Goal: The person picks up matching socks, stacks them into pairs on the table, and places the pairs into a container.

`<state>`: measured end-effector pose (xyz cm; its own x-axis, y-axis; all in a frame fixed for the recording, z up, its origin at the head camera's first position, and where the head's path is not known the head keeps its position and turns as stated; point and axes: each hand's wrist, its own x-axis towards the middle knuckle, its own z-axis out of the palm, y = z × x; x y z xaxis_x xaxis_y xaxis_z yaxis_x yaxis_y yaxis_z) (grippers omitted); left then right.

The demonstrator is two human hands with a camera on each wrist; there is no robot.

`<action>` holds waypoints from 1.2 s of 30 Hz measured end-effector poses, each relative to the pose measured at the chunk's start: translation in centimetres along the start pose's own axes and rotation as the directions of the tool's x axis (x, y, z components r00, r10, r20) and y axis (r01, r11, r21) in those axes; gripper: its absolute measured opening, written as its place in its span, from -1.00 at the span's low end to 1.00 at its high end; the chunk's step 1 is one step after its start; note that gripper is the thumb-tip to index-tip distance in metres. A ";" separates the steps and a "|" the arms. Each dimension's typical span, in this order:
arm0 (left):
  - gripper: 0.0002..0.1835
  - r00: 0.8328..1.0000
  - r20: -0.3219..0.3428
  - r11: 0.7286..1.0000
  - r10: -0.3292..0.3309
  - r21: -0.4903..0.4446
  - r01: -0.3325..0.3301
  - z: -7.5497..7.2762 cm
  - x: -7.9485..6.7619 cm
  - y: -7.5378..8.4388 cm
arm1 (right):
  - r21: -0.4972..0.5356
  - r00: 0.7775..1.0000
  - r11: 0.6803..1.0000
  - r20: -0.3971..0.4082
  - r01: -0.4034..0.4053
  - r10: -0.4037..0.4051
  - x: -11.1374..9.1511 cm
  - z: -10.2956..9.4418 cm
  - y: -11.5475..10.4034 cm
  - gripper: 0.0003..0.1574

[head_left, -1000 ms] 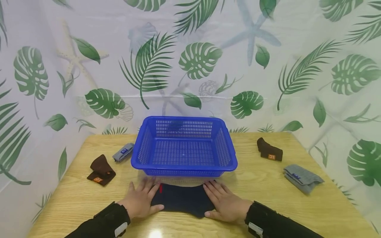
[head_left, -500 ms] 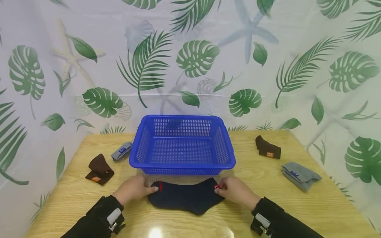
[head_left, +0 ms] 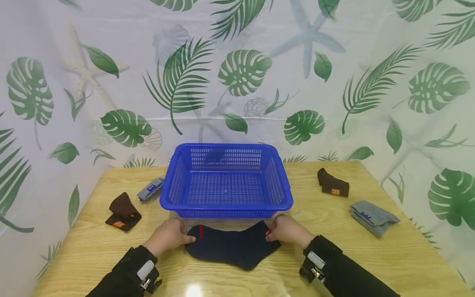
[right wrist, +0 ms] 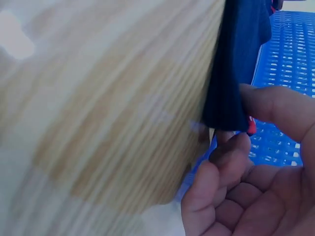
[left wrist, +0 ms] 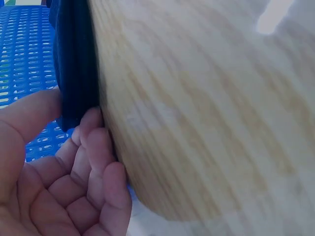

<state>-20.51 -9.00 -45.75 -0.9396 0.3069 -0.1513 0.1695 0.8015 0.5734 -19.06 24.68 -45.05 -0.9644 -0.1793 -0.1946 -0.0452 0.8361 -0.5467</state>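
Observation:
A dark navy sock [head_left: 230, 247] lies lengthwise on the table in front of the blue basket. At its left end, by a red stripe, my left hand [head_left: 170, 236] pinches it between thumb and fingers. My right hand [head_left: 287, 230] pinches the cuff end, where a small red label shows beside the thumb. The left wrist view has the navy fabric [left wrist: 76, 64] between the left thumb and curled fingers. In the right wrist view, the right thumb lies on the navy cuff [right wrist: 229, 93], with the fingertips under its edge.
The blue plastic basket [head_left: 227, 207] stands just behind the sock. To its left are a folded grey sock [head_left: 150, 189] and a folded brown sock [head_left: 124, 212]. On the right lie another brown sock [head_left: 332, 183] and a grey sock [head_left: 374, 218]. A leaf-patterned sheet hangs behind the table.
Both hands lay flat on the navy sock one second ago. They have since shifted to its two ends and now pinch it; its red cuff label has come into view.

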 end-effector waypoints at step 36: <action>-0.61 0.942 0.287 0.930 0.173 -0.362 -0.060 -8.7 -3.4 2.4 | 0.435 0.896 0.896 0.356 0.093 -0.266 -4.0 -8.0 -2.7 -0.76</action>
<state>-19.47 -12.63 -36.87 -0.7707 0.5749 -0.2746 0.1064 0.5411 0.8342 -17.21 27.24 -36.25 -0.7588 -0.5678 -0.3190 -0.0170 0.5069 -0.8618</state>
